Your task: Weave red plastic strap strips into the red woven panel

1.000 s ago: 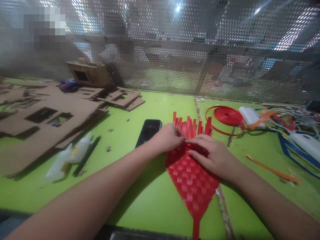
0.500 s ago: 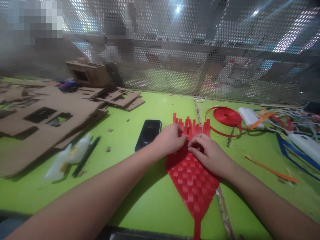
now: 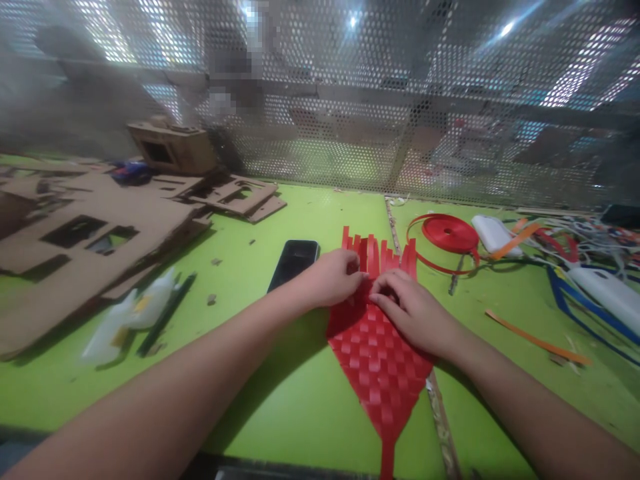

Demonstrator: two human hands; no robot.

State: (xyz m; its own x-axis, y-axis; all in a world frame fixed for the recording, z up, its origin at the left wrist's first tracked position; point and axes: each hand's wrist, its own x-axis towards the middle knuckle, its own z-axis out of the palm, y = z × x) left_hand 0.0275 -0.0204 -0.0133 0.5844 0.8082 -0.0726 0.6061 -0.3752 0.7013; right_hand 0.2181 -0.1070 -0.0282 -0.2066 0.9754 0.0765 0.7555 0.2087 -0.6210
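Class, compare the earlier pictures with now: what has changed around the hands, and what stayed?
The right hand has curled its fingers, drawing the tips back from the left hand. Both hands remain at the red woven piece; the phone and red roll stayed put.

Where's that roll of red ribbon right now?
In the head view, the red roll lies right of centre on the green table, beside a white object and farther back than the right hand on the red weaving.
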